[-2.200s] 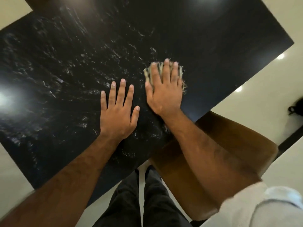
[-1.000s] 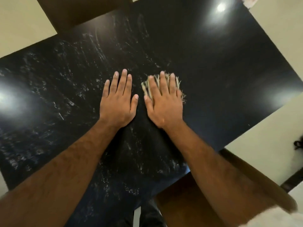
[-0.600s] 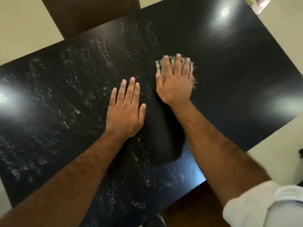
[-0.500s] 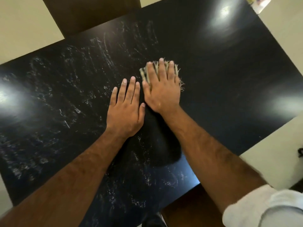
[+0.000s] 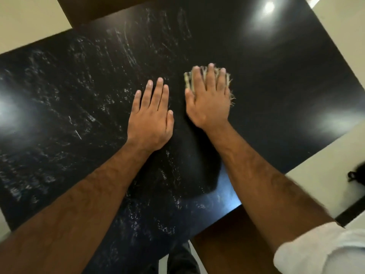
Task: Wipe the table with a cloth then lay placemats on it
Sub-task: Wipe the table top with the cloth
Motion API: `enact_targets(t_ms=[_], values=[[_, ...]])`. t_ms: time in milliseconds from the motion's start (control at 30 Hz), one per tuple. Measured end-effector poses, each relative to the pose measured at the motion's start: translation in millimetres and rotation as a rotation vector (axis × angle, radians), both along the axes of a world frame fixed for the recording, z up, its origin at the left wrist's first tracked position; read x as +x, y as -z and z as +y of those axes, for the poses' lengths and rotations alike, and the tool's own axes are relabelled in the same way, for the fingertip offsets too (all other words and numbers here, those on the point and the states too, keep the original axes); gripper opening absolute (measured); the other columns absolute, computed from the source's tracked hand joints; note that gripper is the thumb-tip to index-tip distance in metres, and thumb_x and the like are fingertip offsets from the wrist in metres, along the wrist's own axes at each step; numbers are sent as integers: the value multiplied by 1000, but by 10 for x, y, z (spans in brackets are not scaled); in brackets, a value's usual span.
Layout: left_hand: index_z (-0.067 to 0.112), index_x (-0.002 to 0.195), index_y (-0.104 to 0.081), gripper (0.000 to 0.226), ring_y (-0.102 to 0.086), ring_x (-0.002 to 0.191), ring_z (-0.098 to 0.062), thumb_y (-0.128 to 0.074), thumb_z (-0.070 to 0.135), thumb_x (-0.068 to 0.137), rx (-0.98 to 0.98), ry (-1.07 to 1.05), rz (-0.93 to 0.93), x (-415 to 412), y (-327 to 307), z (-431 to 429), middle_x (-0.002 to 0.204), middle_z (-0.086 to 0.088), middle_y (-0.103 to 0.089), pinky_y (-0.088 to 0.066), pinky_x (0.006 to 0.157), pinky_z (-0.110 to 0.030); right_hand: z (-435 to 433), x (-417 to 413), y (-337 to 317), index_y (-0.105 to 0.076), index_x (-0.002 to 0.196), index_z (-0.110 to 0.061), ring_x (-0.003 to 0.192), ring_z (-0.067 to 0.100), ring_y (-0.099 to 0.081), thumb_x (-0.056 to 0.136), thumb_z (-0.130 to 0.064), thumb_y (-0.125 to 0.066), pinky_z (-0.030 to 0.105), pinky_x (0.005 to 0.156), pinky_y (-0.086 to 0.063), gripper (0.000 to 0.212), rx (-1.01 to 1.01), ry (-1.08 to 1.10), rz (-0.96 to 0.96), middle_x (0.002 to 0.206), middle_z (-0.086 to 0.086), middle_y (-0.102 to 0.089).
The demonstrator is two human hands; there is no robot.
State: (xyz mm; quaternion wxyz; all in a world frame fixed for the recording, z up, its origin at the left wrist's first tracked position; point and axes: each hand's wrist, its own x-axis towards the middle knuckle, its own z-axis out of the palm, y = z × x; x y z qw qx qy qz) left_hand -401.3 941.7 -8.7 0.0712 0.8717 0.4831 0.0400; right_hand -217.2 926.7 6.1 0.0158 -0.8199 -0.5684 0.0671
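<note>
The black glossy table (image 5: 276, 62) fills most of the view, with whitish streaks across its left and middle parts. A small frayed beige cloth (image 5: 188, 80) lies on it right of centre. My right hand (image 5: 209, 101) presses flat on the cloth, fingers spread over it, and only the cloth's fringed edges show around the fingers. My left hand (image 5: 151, 119) rests flat on the tabletop just left of it, fingers apart, holding nothing. No placemat is in view.
A brown chair seat (image 5: 227, 246) sits under the table's near corner at bottom right. Another dark brown chair (image 5: 92, 10) stands at the far edge. My legs in dark trousers (image 5: 181, 260) stand by the near edge. A black object (image 5: 357, 173) lies on the pale floor.
My right hand has slid the cloth back and forth, and now sits slightly further right, apart from the left hand. The left hand stays planted on the table.
</note>
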Motion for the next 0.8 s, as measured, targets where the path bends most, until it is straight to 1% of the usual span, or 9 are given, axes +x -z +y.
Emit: enact_targets(t_ms=[100, 167, 300, 400, 467, 600, 667, 733, 800], values=[[11, 178, -11, 71, 0, 173, -22, -25, 37, 113, -133, -15, -132, -83, -126, 17, 187, -5, -3, -6, 140, -53, -587, -244, -23, -18, 180, -29, 173, 43, -1, 114, -58, -28, 60, 137, -17, 73, -4, -141, 53, 187, 12, -8], [11, 178, -11, 70, 2, 173, -21, -25, 36, 114, -150, -31, -166, -203, -199, -56, 187, -4, -3, -4, 140, -53, -1127, -323, -54, -11, 180, -30, 173, 39, 5, 115, -60, -27, 59, 139, -13, 73, -34, -168, 82, 188, 9, -1], [10, 178, -12, 72, 2, 173, -27, -24, 42, 114, -86, -30, 1, -413, -207, -573, 187, -8, -1, -8, 139, -58, -1880, -77, -93, 7, 178, -38, 173, 36, 13, 115, -65, -25, 60, 134, -7, 76, -135, -35, 84, 187, 4, 14], [12, 178, -8, 74, 3, 173, -28, -23, 46, 114, -89, 6, 78, -534, -106, -1025, 187, -8, 3, -8, 139, -59, -1736, 263, -142, -4, 179, -35, 173, 40, 5, 115, -61, -27, 64, 136, -15, 73, -112, 176, 55, 188, 8, 4], [12, 178, -7, 74, 2, 173, -29, -22, 47, 115, -66, 11, 88, -563, -34, -1153, 187, -8, 3, -10, 138, -59, -1435, 350, -143, -13, 180, -32, 172, 44, -1, 115, -58, -28, 64, 136, -18, 71, -67, 233, 34, 188, 12, -5], [13, 178, -8, 73, -1, 173, -30, -25, 46, 115, -23, -1, 59, -535, 29, -1157, 187, -7, 1, -13, 138, -60, -1162, -52, -66, -20, 179, -30, 171, 47, -5, 113, -59, -29, 61, 135, -18, 72, -27, 79, 21, 187, 15, -11], [13, 178, -9, 73, -2, 173, -30, -26, 45, 115, -9, 15, 42, -547, 37, -1160, 187, -7, 0, -13, 138, -60, -1434, -384, -32, -21, 179, -28, 172, 45, -5, 113, -59, -30, 62, 135, -19, 73, -16, -55, 47, 187, 14, -11], [12, 178, -8, 73, -1, 173, -30, -26, 45, 116, -6, 29, 28, -564, 40, -1168, 187, -8, 0, -12, 138, -60, -1902, -618, -27, -18, 179, -28, 173, 42, 0, 114, -59, -32, 60, 137, -13, 73, -20, -152, 86, 187, 12, -7], [13, 178, -6, 73, -1, 173, -31, -25, 45, 116, -11, 22, 33, -559, 27, -1170, 187, -7, 1, -12, 138, -60, -2404, -689, -49, -10, 180, -31, 173, 38, 7, 115, -61, -32, 59, 137, -7, 75, -67, -174, 103, 188, 8, 2]])
